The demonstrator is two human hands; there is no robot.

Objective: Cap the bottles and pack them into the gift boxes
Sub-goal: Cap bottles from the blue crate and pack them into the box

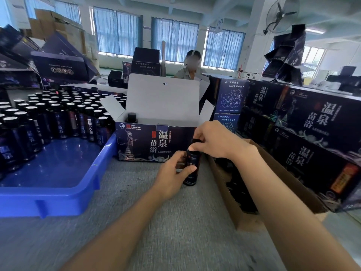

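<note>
Bottle: the dark bottle (pixel 192 166) stands upright on the grey table (pixel 156 231), just in front of the open gift box (pixel 140 145).
Left hand: the left hand (pixel 172 178) is wrapped round the bottle's middle. I think it holds the bottle steady so it cannot spin or tip.
Right hand: the right hand (pixel 214 141) sits on top, fingers pinching the black cap (pixel 196 142). It looks like the cap is being twisted on.
Gift box: its lid stands open at the back, so bottles can go in from above. One packed bottle (pixel 131 117) with a cap on is inside, at the left end.
Blue tray: the blue tray (pixel 58 200) on the left holds many waiting bottles (pixel 58 118) with shiny tops and no caps, close by for easy grabbing.
Brown box: the brown box (pixel 289 180) on the right holds dark things, maybe spare caps. It is too blurry to be sure.
Next: finish the cap, then put this bottle in the gift box.
</note>
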